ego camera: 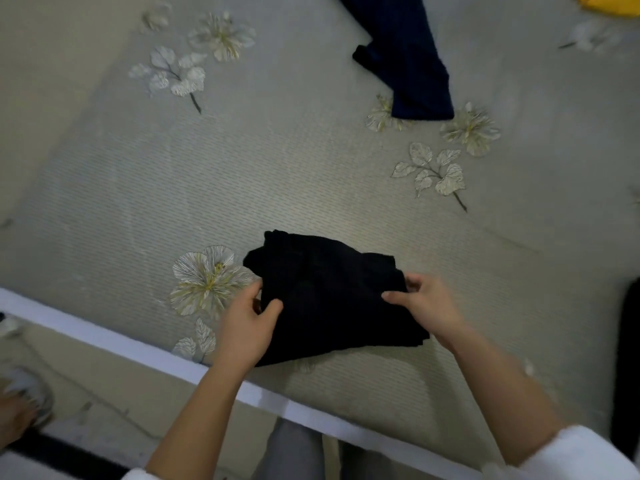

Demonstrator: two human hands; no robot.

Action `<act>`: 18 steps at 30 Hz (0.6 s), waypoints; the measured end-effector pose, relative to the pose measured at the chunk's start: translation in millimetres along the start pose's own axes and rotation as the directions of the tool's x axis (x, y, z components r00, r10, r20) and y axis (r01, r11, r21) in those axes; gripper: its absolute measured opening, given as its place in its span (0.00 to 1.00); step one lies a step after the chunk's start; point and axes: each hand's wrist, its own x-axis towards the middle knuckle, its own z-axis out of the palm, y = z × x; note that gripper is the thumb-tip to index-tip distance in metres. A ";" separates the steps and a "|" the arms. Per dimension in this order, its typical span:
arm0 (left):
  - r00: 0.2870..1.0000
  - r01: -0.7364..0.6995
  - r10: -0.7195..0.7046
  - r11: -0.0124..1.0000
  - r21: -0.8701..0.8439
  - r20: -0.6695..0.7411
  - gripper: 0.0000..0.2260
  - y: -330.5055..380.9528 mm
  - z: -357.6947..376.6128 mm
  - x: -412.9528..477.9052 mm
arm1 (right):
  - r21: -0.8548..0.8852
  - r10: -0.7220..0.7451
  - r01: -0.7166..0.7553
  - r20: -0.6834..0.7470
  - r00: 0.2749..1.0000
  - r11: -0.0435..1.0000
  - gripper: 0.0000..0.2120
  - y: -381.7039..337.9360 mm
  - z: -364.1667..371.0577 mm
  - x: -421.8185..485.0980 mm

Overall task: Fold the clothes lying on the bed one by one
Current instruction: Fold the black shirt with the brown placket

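White fleecy sleeves (581, 455) reach only to the elbows; the trousers (294, 452) are plain light grey.

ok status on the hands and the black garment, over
Left hand and right hand both grip black garment, folded small near bed edge. Navy garment lies farther up. Nothing blocking.

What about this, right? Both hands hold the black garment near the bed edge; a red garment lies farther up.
Wrong colour: the head view shows the farther garment is navy, not red. Left hand and right hand do hold the black garment.
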 end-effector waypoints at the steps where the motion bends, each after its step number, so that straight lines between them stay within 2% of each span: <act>1: 0.999 -0.033 0.032 0.999 0.016 0.023 0.10 10.8 1.0 -8.1 | 0.014 -0.017 0.018 -0.032 0.999 1.000 0.09 0.9 -2.0 -14.0; 6: 0.977 -0.144 0.136 0.989 0.039 0.165 0.11 60.7 14.7 -42.3 | 0.097 -0.062 0.083 -0.205 0.977 0.992 0.14 10.0 -36.5 -73.9; 11: 0.931 -0.269 0.223 0.954 0.131 0.290 0.12 115.0 59.2 -75.2 | 0.177 -0.075 0.147 -0.360 0.930 0.973 0.14 33.5 -101.1 -127.9; 15: 0.841 -0.471 0.371 0.860 0.196 0.393 0.13 164.3 119.9 -106.8 | 0.240 -0.083 0.218 -0.472 0.878 0.946 0.15 63.3 -162.6 -172.3; 18: 0.757 -0.579 0.447 0.797 0.172 0.476 0.16 202.3 171.7 -144.9 | 0.310 -0.058 0.256 -0.528 0.847 0.916 0.15 95.0 -212.5 -209.4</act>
